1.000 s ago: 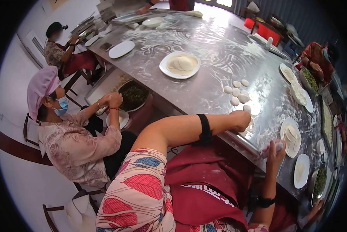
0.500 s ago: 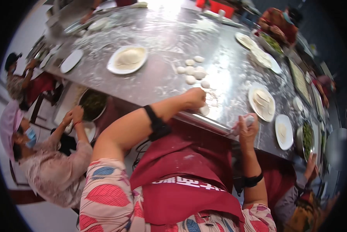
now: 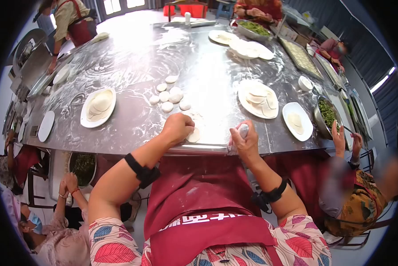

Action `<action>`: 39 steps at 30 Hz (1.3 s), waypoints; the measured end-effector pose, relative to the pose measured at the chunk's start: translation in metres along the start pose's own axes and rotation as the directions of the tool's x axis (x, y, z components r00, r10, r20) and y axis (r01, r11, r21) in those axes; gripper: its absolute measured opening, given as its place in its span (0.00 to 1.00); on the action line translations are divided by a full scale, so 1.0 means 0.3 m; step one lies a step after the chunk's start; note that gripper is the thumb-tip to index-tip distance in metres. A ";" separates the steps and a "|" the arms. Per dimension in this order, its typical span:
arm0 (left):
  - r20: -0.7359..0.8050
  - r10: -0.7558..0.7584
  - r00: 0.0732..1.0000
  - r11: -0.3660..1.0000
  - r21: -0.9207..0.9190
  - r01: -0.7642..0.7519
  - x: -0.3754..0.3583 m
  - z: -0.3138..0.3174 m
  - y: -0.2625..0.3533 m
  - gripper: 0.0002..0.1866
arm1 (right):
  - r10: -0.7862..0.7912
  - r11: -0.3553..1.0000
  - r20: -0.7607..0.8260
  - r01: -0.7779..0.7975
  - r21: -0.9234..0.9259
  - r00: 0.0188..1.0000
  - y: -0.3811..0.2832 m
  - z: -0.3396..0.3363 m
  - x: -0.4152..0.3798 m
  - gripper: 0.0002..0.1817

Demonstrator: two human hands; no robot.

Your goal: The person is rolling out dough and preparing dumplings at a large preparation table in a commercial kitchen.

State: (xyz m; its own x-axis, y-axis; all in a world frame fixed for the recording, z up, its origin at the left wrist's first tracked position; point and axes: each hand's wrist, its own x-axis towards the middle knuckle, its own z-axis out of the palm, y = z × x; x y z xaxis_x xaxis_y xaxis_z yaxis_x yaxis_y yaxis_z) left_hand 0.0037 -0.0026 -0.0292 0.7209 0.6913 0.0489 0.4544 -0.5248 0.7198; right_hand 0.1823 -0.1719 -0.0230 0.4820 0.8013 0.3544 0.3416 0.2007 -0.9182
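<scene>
My left hand (image 3: 177, 127) is at the table's near edge, fingers curled and fingertips at the rim of a small flat dough round (image 3: 193, 134). To the right, my right hand (image 3: 247, 141) is closed around a whitish, crumpled-looking thing (image 3: 243, 130), partly hidden by the fingers; I cannot tell what it is. Just beyond my left hand lie several small dough pieces (image 3: 176, 94), pressed into thick discs. A white plate (image 3: 241, 98) of stacked dough wrappers (image 3: 260, 98) stands past my right hand.
The floured steel table (image 3: 132, 128) spreads ahead. Another plate of wrappers (image 3: 100, 103) stands left; a smaller plate (image 3: 292, 134) and a bowl of green filling (image 3: 327, 113) are right. Co-workers sit on both sides; one person's hands (image 3: 339, 137) are by that bowl.
The view has swung and levelled, so the table now appears more square-on. My left hand stays at the dough round and my right hand keeps hold of the whitish thing.
</scene>
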 end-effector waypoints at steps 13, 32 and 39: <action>0.120 0.106 0.987 0.980 0.156 -0.124 0.058 0.011 0.023 0.09 | -0.008 0.993 -0.030 0.004 -0.120 1.000 0.019 0.005 0.045 0.09; 0.333 -0.166 0.928 0.939 -0.233 0.252 0.047 -0.007 0.008 0.10 | 0.000 0.998 -0.033 -0.002 -0.070 0.999 0.005 0.010 0.014 0.12; 0.222 -0.034 0.974 0.999 0.041 0.025 0.096 -0.011 0.073 0.11 | -0.110 0.971 -0.059 0.095 -0.221 0.992 0.087 0.100 0.265 0.14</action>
State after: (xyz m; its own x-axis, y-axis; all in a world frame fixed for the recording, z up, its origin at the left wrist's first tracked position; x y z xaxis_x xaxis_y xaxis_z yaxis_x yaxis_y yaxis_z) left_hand 0.0325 0.0075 -0.0098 0.8034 0.5810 -0.1303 0.4933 -0.5269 0.6921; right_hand 0.2054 -0.0860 -0.0241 0.4881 0.7397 0.4632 0.5557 0.1457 -0.8185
